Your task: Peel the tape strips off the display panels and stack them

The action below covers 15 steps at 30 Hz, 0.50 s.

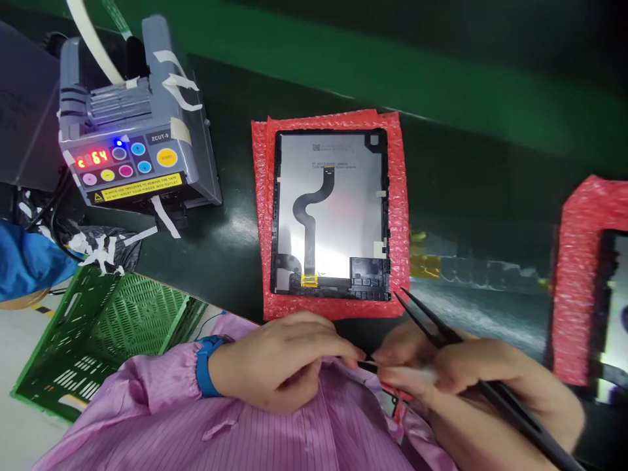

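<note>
My right hand (490, 379) is closed around black tweezers (449, 337), their tips apart and pointing up at the lower right corner of a tablet screen assembly (353, 209). My left hand (275, 360), with a blue band (207, 366) at the wrist, is closed. Its fingertips meet those of my right hand in front of my body, at a small thin piece I cannot make out. The screen assembly lies face down, its silvery back crossed by a curved black flex cable (309, 222) with yellow tape (309, 280) at the lower end.
Red bubble wrap (402, 229) lies beneath the assembly. A grey tape dispenser (122, 144) stands at the left, above a green crate (142, 307). Tape pieces (471, 269) stick to the dark table right of the assembly. Another red-wrapped panel (574, 281) sits far right. A blue sleeve (29, 261) shows at left.
</note>
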Motion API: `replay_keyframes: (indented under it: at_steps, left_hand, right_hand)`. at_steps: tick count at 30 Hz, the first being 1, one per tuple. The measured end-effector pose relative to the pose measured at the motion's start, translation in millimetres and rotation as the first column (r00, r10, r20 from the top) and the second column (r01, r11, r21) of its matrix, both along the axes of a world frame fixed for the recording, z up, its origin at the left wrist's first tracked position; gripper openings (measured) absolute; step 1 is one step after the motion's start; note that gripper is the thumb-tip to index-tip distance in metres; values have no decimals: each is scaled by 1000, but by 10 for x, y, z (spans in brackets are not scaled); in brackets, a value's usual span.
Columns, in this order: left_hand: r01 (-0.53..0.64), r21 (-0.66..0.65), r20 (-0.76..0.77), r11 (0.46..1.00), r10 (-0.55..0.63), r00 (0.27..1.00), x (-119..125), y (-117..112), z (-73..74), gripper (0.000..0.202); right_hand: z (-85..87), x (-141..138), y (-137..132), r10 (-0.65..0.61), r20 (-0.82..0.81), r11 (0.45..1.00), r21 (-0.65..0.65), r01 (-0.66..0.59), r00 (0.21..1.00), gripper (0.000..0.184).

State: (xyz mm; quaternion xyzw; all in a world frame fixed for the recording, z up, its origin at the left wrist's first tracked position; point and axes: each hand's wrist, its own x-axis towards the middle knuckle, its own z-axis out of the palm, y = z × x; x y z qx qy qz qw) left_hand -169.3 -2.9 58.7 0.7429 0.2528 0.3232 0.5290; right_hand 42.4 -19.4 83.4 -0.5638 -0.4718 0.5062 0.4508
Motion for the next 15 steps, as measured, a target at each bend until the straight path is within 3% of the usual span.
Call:
replay_keyframes:
  at_steps: [3, 6, 8, 10, 12, 15]
  left_hand:
    - [-35, -71, 0, 997, 35, 999, 1, -8, 7, 47]
    - [-199, 141, -120, 970, 216, 969, -66, -4, 22, 42]
    - [-264, 373, -279, 889, 379, 882, -125, 29, 23, 31]
    - [-251, 531, -417, 809, 508, 754, -167, 92, 1, 25]
    - [-211, 607, -492, 766, 571, 657, -177, 167, -46, 24]
    - [-154, 674, -515, 723, 609, 604, -148, 260, -129, 23]
  right_hand:
    - [54, 33, 182, 25, 0, 999, 34, -25, 1000, 34]
    - [45, 51, 421, -113, 0, 984, 142, 112, 994, 39]
    - [14, 26, 572, -147, -9, 983, 113, 147, 989, 37]
    - [-41, -28, 703, -102, -7, 995, 23, 102, 995, 34]
    - [-113, -95, 814, -10, 0, 999, -46, 10, 1000, 32]
    - [-205, -188, 958, 84, 33, 993, -89, -81, 996, 31]
